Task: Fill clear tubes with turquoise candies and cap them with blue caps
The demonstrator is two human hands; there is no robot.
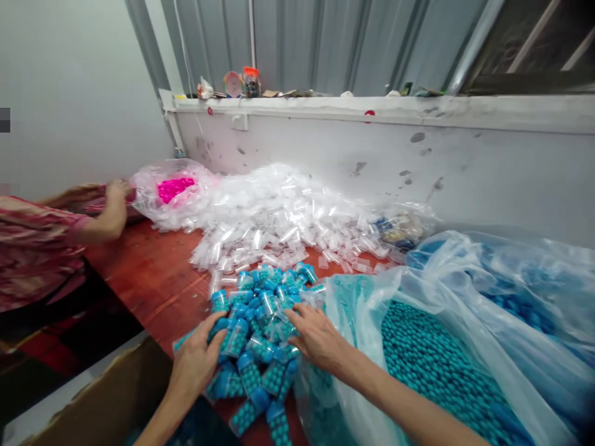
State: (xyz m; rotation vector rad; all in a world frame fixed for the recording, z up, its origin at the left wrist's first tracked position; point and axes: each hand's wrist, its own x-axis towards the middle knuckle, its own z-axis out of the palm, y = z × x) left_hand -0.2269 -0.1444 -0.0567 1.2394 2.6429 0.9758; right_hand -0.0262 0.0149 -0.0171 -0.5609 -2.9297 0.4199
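Note:
A heap of small clear tubes with blue caps, filled with teal beads [260,316], lies on the red-brown table [153,272] in front of me. My left hand [198,356] presses against the heap's left side, fingers curled around several tubes. My right hand [316,337] rests on the heap's right side, fingers spread over the tubes. Right of my right arm, an open clear plastic bag [372,303] holds a mass of loose teal beads [437,365].
A large pile of empty clear tubes [283,217] covers the table's far side. A bag with pink caps [174,189] lies at the far left, near another person's hand [115,195]. A blue-filled bag [511,291] sits right. A cardboard box [111,396] stands below the table's edge.

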